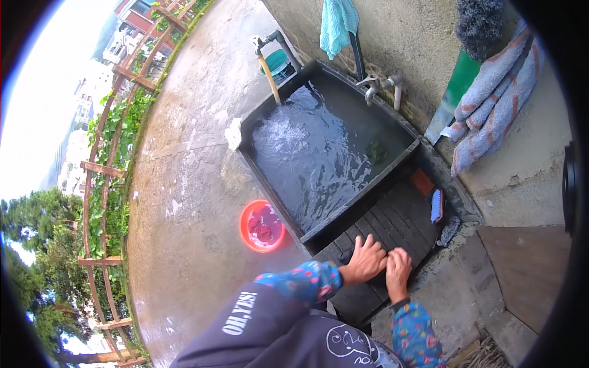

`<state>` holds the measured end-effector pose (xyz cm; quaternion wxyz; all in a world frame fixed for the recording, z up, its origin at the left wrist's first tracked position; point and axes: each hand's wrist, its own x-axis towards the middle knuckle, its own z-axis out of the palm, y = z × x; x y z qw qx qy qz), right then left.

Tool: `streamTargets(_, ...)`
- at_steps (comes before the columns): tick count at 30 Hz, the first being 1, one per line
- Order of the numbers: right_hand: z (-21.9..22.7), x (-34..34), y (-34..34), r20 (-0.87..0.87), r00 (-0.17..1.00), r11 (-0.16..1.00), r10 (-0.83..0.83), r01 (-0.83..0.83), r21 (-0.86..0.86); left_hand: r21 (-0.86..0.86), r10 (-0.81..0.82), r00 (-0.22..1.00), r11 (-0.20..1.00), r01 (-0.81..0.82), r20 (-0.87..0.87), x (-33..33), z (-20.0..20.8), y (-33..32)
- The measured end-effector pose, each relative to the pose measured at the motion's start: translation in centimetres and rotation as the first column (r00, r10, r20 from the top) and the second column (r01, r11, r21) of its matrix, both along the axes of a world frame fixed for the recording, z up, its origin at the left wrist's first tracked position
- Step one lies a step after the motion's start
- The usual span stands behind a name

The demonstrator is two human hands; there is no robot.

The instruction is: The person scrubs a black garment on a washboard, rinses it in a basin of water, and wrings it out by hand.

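My left hand (365, 261) is over the dark ridged washing slab (388, 222), its fingers apart and slightly bent. Close beside it, my right hand (399, 271) has its fingers curled together; whatever they might hold is hidden. The two hands nearly meet at the fingers. Just beyond them stands a dark stone basin (334, 228) full of water (319, 147). A stream pours into it from a tan hose (269, 78), making foam. A dark green clump (375, 151) shows in the water at the right.
An orange-red tub (244, 232) with wet reddish cloth stands left of the basin. A blue brush (437, 206) and grey scrubber (450, 231) lie right of the slab. A metal tap (372, 86), teal cloth (338, 27) and striped towel (494, 104) are along the wall.
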<state>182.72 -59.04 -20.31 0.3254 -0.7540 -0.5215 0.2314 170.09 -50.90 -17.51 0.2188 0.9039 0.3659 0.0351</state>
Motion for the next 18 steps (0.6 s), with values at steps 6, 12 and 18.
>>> streamTargets(6, -2.2, -0.7, -0.7, -0.118, 0.985, 0.992, 0.123, -0.119, 0.046, -0.043, -0.259, 0.956, 0.963, 0.267, 0.137, -0.8, -0.5, 1.2)
streamTargets(12, -6.5, 4.4, 4.4, 0.297, 0.954, 0.998, 0.042, -0.025, -0.063, 0.107, -0.123, 0.989, 0.985, 0.132, -0.083, 5.0, -3.5, 5.8)
streamTargets(18, 4.9, -3.2, -2.3, 0.032, 0.995, 0.974, 0.097, -0.101, 0.203, -0.022, -0.066, 0.982, 0.997, 0.071, 0.179, -4.8, 3.4, -2.1)
